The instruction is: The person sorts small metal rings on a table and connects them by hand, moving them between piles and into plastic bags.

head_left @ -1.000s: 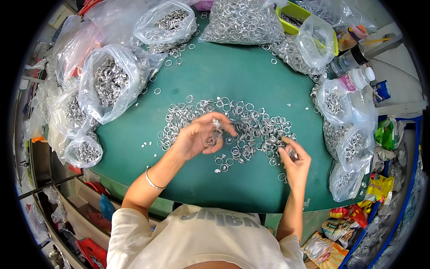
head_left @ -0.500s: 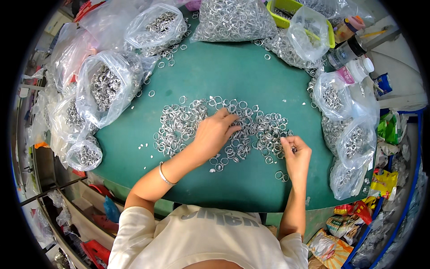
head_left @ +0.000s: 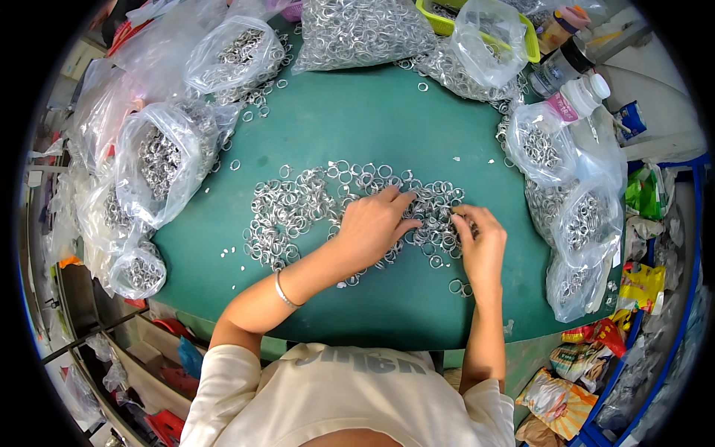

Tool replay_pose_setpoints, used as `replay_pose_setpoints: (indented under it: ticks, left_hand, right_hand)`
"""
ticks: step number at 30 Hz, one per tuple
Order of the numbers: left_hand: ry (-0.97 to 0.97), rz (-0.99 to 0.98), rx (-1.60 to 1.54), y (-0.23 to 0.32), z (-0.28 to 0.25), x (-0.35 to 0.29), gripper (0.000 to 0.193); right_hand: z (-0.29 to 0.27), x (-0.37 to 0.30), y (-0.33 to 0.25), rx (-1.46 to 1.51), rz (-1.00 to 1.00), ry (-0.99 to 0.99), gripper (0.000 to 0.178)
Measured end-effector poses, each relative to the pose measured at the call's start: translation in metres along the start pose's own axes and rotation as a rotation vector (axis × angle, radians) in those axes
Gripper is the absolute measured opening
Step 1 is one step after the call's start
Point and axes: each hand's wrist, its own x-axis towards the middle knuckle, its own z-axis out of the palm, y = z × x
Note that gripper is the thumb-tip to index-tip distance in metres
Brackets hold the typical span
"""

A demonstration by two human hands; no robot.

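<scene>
Many loose silver metal rings [head_left: 293, 212] lie in a spread pile in the middle of the green tabletop [head_left: 365, 123]. Over the right-hand part of that pile reaches my left hand [head_left: 378, 225], thumb and forefinger apart, its fingertips among the rings. My right hand [head_left: 482, 242] is at the pile's right edge with its fingers curled and thumb bent in. Several rings show between its fingers and palm. Two stray rings [head_left: 460, 287] rest on the table just below this hand. Small white scraps [head_left: 232, 250] dot the surface left of the pile.
Clear bags of rings stand along the left [head_left: 158, 164], back [head_left: 363, 33] and right [head_left: 581, 223] of the table. A yellow-green basket [head_left: 532, 41] sits at the back right, near a white bottle [head_left: 579, 98] and a dark-lidded jar [head_left: 560, 68]. Drawers [head_left: 141, 339] lie below left.
My left hand has moved right across the pile, closer to my right hand. The right hand has shifted slightly away from me, rings still in its fingers. The whole view has swung a little.
</scene>
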Motion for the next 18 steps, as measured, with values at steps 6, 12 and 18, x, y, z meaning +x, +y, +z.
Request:
replay_pose_setpoints:
  ticks: [6,12,18]
  left_hand:
    - [-0.077,-0.057,0.038,-0.008,0.001,-0.006,0.023]
    - [-0.066,0.108,0.039,0.023,0.011,0.004,0.017]
    - [-0.114,-0.063,-0.222,0.013,0.007,-0.001,0.014]
  right_hand:
    - [-0.03,-0.023,0.015,0.0,0.221,-0.048,0.013]
    - [-0.024,-0.025,0.009,0.063,0.099,0.014,0.016]
    - [-0.04,-0.045,0.017,0.055,0.231,-0.014,0.021]
